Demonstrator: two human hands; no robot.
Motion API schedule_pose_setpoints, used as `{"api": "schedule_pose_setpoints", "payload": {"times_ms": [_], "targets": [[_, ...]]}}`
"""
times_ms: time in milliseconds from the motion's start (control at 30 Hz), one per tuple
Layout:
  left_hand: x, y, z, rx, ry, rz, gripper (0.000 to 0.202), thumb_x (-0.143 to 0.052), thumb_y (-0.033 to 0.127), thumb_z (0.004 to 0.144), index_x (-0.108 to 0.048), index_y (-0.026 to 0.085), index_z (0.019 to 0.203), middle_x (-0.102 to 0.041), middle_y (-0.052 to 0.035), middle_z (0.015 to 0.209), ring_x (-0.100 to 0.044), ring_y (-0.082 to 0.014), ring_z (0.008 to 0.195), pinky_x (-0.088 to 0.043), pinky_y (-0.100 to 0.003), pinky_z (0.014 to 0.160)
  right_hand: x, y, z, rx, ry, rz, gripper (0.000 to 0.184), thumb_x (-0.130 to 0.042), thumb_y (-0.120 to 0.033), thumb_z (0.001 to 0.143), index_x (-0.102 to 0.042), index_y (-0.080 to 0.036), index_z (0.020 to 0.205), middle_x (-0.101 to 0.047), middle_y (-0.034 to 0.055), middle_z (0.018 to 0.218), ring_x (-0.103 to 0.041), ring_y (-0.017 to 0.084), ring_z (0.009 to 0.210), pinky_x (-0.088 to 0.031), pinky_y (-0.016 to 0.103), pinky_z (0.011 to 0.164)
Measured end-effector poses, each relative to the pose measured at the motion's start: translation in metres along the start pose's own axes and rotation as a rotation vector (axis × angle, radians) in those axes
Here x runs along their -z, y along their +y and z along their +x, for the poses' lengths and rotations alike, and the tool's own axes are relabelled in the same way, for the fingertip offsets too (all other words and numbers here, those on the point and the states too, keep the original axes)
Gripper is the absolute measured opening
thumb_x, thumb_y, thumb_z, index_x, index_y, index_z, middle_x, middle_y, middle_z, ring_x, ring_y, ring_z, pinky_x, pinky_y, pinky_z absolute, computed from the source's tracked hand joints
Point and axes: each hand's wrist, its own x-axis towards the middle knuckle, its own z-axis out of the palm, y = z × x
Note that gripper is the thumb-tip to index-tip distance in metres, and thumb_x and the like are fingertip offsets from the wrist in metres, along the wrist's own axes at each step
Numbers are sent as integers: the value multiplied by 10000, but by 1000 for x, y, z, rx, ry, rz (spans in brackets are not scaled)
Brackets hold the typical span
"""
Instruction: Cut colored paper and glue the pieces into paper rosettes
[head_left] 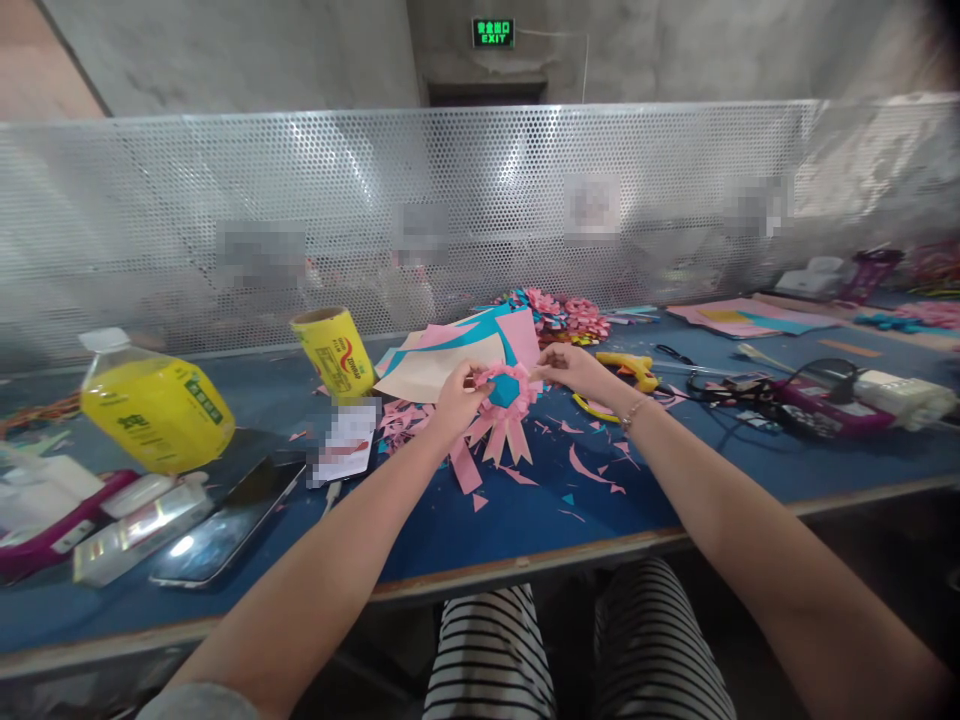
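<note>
A pink paper rosette with a blue centre [504, 390] and pink ribbon-like tails is held up over the table in front of me. My left hand [463, 398] grips its left edge between thumb and fingers. At the rosette's right edge, the fingers of my right hand [571, 368] are pinched together on a pink petal. Sheets of cream, pink and blue paper [450, 362] lie just behind it. Pink paper scraps [589, 465] are scattered below and around both hands.
Yellow-handled scissors [626, 368] lie beyond my right wrist. To the left stand a yellow roll [335, 350] and a bottle of yellow liquid [156, 405], with phones [229, 525] nearby. Finished paper flowers [581, 318] are piled behind. Cables and a power strip [832, 405] sit right.
</note>
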Motion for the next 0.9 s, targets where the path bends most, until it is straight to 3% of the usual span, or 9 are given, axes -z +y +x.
{"api": "schedule_pose_setpoints", "payload": {"times_ms": [133,333,567,767,900], "targets": [[0,0,0,-39,21,34,127,-571,190,658,-511,176,769,-536,2,802,-518,-128,764,-416,-262,729,-6,0,-1,33,-71,-16,129,-602,-233,649,-531,-173,738,-606,6,670,-579,127,620,-461,256,574],[-1,5,-2,-18,25,85,141,-577,171,655,-503,175,775,-545,0,825,-520,-129,787,-409,-257,744,-11,7,1,86,-142,-25,153,-589,-271,670,-544,-169,774,-605,-6,652,-563,118,589,-460,264,587],[-3,12,-6,-14,-7,144,166,-571,144,671,-509,173,822,-547,-4,846,-516,-122,764,-429,-235,660,-9,1,-1,88,-68,-71,144,-567,-287,697,-546,-163,767,-604,11,666,-580,131,633,-469,266,609],[-8,9,-8,-252,-10,345,165,-574,110,696,-550,181,842,-529,-20,863,-508,-127,764,-440,-226,608,-3,-5,0,174,66,-163,185,-542,-268,719,-574,-153,860,-606,21,744,-563,125,636,-457,266,617],[-8,7,-8,-468,-32,501,150,-573,141,738,-572,183,882,-530,-33,867,-506,-151,821,-450,-272,692,-4,-12,-4,273,95,-234,195,-509,-230,752,-606,-159,906,-632,43,818,-583,144,729,-461,284,688]]}}
